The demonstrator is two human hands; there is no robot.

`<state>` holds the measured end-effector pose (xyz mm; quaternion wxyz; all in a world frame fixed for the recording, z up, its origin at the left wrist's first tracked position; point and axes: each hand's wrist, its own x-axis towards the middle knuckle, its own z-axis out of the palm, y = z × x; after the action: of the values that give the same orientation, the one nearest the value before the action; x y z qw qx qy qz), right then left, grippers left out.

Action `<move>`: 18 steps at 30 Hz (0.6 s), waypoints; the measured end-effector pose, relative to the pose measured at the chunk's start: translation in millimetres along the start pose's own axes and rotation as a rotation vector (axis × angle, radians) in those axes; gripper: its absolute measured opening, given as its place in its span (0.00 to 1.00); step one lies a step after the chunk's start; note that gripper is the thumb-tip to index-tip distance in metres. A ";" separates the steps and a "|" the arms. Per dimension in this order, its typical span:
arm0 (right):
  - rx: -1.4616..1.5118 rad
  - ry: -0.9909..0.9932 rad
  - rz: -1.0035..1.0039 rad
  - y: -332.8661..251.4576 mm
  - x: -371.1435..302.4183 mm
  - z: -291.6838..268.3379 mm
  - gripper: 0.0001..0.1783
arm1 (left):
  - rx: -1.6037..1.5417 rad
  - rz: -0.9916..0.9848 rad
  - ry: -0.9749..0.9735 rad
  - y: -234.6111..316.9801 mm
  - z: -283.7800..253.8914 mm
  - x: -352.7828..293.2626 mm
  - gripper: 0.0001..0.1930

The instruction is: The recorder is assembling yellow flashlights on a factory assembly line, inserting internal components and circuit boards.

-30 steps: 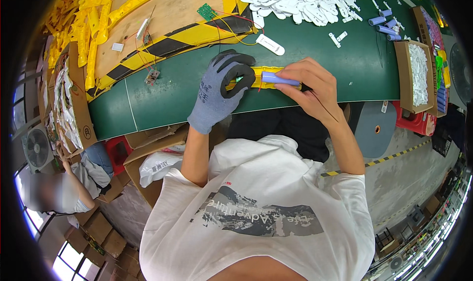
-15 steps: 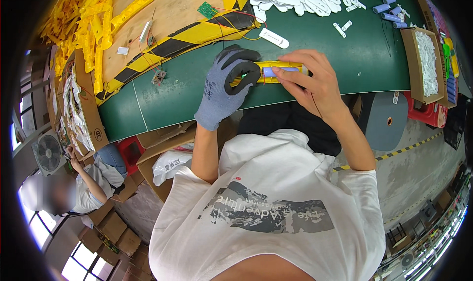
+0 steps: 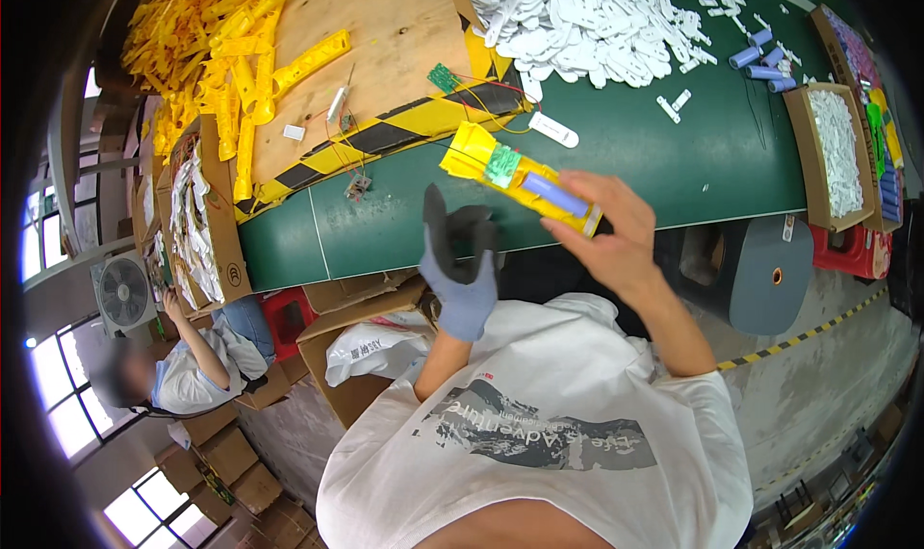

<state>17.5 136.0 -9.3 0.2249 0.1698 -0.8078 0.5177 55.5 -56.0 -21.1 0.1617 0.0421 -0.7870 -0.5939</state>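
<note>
Green bench across workshop. Far left, heap of yellow casings; nearer, carton of white pieces. Wooden board with striped edge next. Gloved left hand empty, fingers spread, just near of yellow casing. Casing slants over bench, far-left to near-right, green circuit board and blue cell inside. Bare right hand grasps its right end. Far right, loose blue cells.

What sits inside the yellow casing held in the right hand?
Inside the yellow casing are a green circuit board and, beside it, a blue-purple cylinder. What lies beneath them is hidden, and the right hand covers part of the casing's right end.
</note>
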 end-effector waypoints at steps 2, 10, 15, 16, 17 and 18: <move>0.014 0.052 -0.007 -13.1 -5.4 17.9 0.25 | -0.123 -0.042 -0.103 15.5 15.1 4.9 0.48; 0.472 -0.366 0.246 -39.5 -7.0 9.5 0.43 | -0.631 -0.620 -0.083 32.1 18.0 35.4 0.22; 0.068 -0.367 0.220 -9.1 42.1 -29.2 0.18 | -0.656 -0.371 -0.185 20.0 21.6 42.6 0.37; -0.049 -0.296 0.297 -5.8 59.0 -31.0 0.13 | -0.667 -0.367 -0.184 19.1 20.7 42.1 0.37; -0.156 -0.267 0.263 3.9 73.3 -29.8 0.14 | -0.642 -0.380 -0.227 19.3 21.1 42.5 0.37; -0.264 -0.234 0.231 15.6 86.5 -28.4 0.15 | -0.617 -0.392 -0.274 18.6 22.9 43.5 0.36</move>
<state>-57.9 164.7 35.8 0.0889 0.1042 -0.9034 0.4063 9.8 -40.8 -0.1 -0.0564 0.0611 -0.5627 -0.8225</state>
